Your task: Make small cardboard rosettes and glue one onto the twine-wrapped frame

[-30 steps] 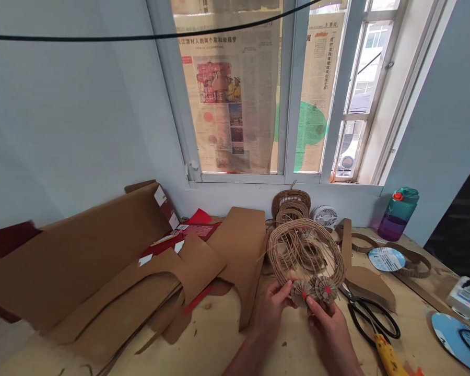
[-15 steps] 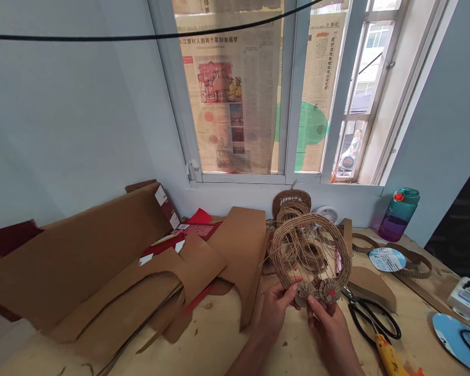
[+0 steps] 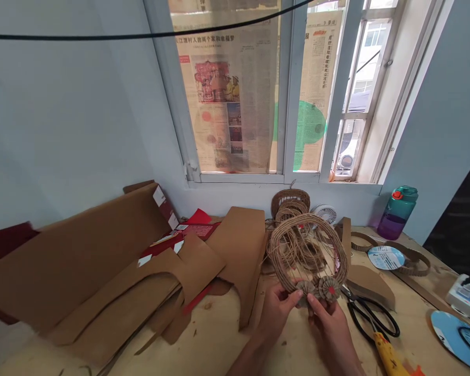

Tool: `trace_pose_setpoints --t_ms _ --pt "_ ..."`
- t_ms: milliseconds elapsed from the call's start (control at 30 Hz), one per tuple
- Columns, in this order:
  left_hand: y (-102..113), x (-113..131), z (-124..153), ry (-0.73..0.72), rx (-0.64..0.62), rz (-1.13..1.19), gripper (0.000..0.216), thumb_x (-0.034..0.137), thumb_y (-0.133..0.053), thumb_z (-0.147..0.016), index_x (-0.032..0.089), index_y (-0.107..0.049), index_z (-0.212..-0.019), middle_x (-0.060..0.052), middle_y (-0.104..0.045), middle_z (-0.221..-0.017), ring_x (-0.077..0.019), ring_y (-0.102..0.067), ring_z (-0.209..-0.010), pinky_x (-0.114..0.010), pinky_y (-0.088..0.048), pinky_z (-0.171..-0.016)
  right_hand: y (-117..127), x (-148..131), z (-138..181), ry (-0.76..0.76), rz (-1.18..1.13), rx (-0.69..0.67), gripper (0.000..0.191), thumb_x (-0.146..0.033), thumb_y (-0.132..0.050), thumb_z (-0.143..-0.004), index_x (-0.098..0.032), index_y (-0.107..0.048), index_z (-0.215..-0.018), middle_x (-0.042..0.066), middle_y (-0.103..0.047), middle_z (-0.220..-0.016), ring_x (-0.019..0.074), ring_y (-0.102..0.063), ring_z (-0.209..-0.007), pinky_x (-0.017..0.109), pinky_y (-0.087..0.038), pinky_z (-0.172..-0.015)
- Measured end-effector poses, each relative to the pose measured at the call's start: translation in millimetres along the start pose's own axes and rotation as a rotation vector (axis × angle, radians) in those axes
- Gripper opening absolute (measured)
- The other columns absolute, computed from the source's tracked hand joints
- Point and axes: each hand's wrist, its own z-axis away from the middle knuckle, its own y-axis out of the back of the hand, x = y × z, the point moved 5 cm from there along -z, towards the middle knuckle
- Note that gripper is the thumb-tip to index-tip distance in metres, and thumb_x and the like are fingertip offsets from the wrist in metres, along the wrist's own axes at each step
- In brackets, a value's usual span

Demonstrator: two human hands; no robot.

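Twine ring (image 3: pixel 277 256) beyond left hand (image 3: pixel 274 310) and right hand (image 3: pixel 331 321), lower edge apparently between pinching fingertips (image 3: pixel 298 295)

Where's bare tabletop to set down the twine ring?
Bare wood shows left of the left hand, bordered by cardboard pieces; another patch lies between the scissors and lower blue disc. Behind the twine ring is crowded: twine coils, white fan.

The left-hand newspaper sheet (image 3: pixel 254 120) reads, partly, "两个家和幸福梦".
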Motion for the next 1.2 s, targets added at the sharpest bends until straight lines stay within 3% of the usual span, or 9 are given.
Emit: trace_pose_setpoints --t_ms 200,367,567,767,933,1200 --pt "3.6 -8.5 -3.8 0.006 -0.028 0.087 0.034 0.038 -0.079 -0.060 0.012 -0.074 -0.081 -0.004 -0.065 -0.064 -0.0140 -0.054 -0.056 -0.024 -0.044 -0.056 -3.1 0.6 4.1 -0.017 -0.103 -0.007 0.039 -0.041 -0.084 -0.050 -0.018 -0.063 -0.074 -0.002 -0.065 -0.061 0.0142 -0.055 -0.053 0.024 -0.040 -0.048" --pt "1.0 -9.8 -3.5 0.016 -0.069 0.151 0.035 0.035 -0.080 -0.059 0.012 -0.074 -0.084 -0.005 -0.066 -0.066 -0.0181 -0.058 -0.064 -0.028 -0.047 -0.062 -6.1 7.3 3.9 -0.074 -0.131 -0.101 0.047 -0.040 -0.083 -0.054 -0.017 -0.069 -0.091 0.005 -0.073 -0.084 0.0201 -0.064 -0.075 0.029 -0.048 -0.069" --pt "-1.7 -8.2 -2.7 0.018 -0.064 0.114 0.035 0.038 -0.081 -0.057 0.011 -0.075 -0.079 -0.009 -0.071 -0.076 -0.0270 -0.063 -0.081 -0.034 -0.049 -0.073 -1.7 10.0 4.1 -0.058 -0.118 -0.096 0.043 -0.041 -0.081 -0.058 -0.015 -0.070 -0.091 0.005 -0.073 -0.080 0.0217 -0.065 -0.074 0.030 -0.049 -0.067" --pt "-2.9 -1.2 -1.1 -0.008 -0.085 0.071 0.034 0.031 -0.077 -0.063 0.014 -0.074 -0.092 -0.010 -0.073 -0.092 -0.0305 -0.063 -0.094 -0.039 -0.047 -0.084 1.8 13.3 1.3 -0.079 -0.112 -0.065 0.048 -0.041 -0.084 -0.051 -0.013 -0.071 -0.088 0.008 -0.074 -0.080 0.0253 -0.067 -0.076 0.031 -0.051 -0.065" --pt "-2.4 -3.8 -0.6 -0.011 -0.072 0.040 0.027 0.030 -0.076 -0.063 0.013 -0.075 -0.084 -0.010 -0.073 -0.086 -0.0292 -0.064 -0.087 -0.038 -0.048 -0.081 -0.8 11.1 0.8 -0.077 -0.135 -0.117 0.041 -0.040 -0.083 -0.053 -0.013 -0.072 -0.083 0.010 -0.075 -0.084 0.0286 -0.068 -0.080 0.037 -0.052 -0.074" --pt "-2.3 -7.4 -2.9 0.000 -0.051 0.041 0.028 0.031 -0.078 -0.059 0.013 -0.076 -0.080 -0.010 -0.073 -0.081 -0.0282 -0.065 -0.081 -0.036 -0.049 -0.078 0.4 10.6 0.1 -0.038 -0.097 -0.108 0.045 -0.041 -0.082 -0.053 -0.013 -0.073 -0.086 0.012 -0.075 -0.083 0.0316 -0.068 -0.085 0.040 -0.052 -0.077"
